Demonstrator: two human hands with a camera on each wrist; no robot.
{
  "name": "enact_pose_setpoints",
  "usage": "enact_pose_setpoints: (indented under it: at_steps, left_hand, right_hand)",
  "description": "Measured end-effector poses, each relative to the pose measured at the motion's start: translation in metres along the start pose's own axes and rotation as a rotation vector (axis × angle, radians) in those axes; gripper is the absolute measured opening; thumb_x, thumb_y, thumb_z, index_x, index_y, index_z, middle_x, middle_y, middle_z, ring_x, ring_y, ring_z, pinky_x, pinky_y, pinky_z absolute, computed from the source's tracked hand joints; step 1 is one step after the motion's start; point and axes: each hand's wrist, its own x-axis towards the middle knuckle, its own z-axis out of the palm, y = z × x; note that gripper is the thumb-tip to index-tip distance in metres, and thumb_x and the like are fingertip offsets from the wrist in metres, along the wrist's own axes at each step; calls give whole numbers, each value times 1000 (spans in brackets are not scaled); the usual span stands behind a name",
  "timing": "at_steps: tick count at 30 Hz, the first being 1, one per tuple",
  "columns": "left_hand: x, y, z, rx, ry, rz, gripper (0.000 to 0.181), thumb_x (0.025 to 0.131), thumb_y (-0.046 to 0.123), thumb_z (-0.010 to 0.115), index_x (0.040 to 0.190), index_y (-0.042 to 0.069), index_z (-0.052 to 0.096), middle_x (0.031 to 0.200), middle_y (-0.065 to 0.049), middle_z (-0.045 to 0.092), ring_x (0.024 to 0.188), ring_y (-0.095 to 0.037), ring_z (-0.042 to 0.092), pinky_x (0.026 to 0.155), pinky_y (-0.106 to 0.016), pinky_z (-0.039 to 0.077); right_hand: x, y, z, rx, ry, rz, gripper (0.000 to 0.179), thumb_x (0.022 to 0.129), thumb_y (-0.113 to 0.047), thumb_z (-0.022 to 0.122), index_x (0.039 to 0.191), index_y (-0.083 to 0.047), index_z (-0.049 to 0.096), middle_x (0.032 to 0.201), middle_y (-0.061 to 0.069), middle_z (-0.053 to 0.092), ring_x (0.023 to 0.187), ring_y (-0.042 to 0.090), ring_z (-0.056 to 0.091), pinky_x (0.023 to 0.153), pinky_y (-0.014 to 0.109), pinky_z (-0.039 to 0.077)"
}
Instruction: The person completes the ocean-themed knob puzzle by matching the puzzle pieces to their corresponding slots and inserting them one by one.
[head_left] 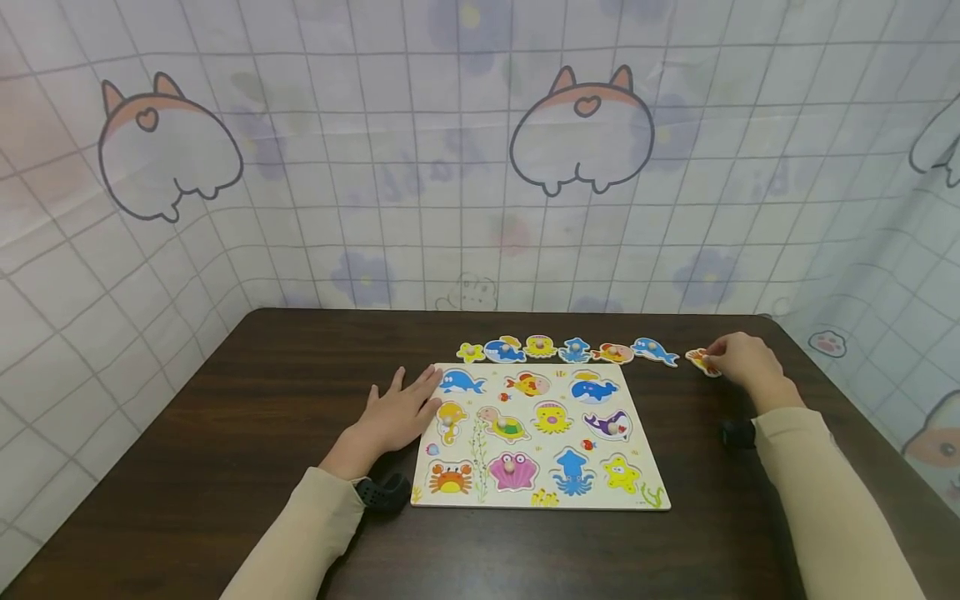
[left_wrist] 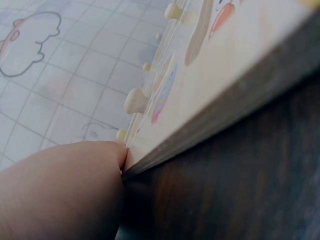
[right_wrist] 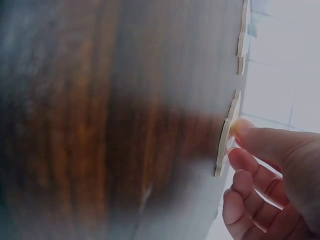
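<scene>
A wooden sea-animal puzzle board [head_left: 517, 492] lies flat on the dark table. My left hand [head_left: 399, 414] rests with spread fingers at its upper left edge; in the left wrist view, part of that hand [left_wrist: 65, 185] touches the board's edge [left_wrist: 200, 130]. Right of the board, my right hand [head_left: 746, 364] pinches an orange-and-yellow puzzle piece [head_left: 699, 361] at the table surface. The right wrist view has this piece [right_wrist: 227, 135] edge-on, between thumb and fingertip, its picture hidden. Knobbed seahorse [head_left: 450, 423], turtle [head_left: 507, 428], orca [head_left: 611, 426] and shell [head_left: 513, 472] pieces sit in the board.
Behind the board runs a row of loose knobbed pieces: star [head_left: 471, 352], blue whale [head_left: 504, 351], octopus [head_left: 540, 346], squid [head_left: 575, 350], fish [head_left: 613, 353] and dolphin [head_left: 654, 351]. A patterned cloth [head_left: 450, 233] hangs behind and beside the table [head_left: 202, 433].
</scene>
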Motion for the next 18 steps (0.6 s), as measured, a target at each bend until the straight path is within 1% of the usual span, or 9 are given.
enact_pose_setpoints:
  at_steps: [7,14,18]
  left_hand:
    - [0,-1,-1,2,3,2,65,108,44,43,165,20,23,170,-4,17,154,-45,5,113,-76,4]
    - [-1,0,-1,-4,-1,-1,65,108,44,43,165,20,23,170,-4,18,154,-44,5,114,-75,4]
    - [-2,0,-1,-5,1,2,65,108,44,43,165,19,24,170,-4,18,154,-45,6,114,-76,5]
  right_hand:
    - [1,-1,0,2,-8,6,33,100,-17,62,115,12,66,104,29,67,90,43,60,75,57,47]
    - [1,-2,-1,-17,-12,10,32,103,-17,60,118,11,64,113,32,64,94,46,59,76,58,48]
    - [0,-4,-1,-31,7,-2,30,103,-16,59,117,11,64,111,31,64,93,45,59,75,57,48]
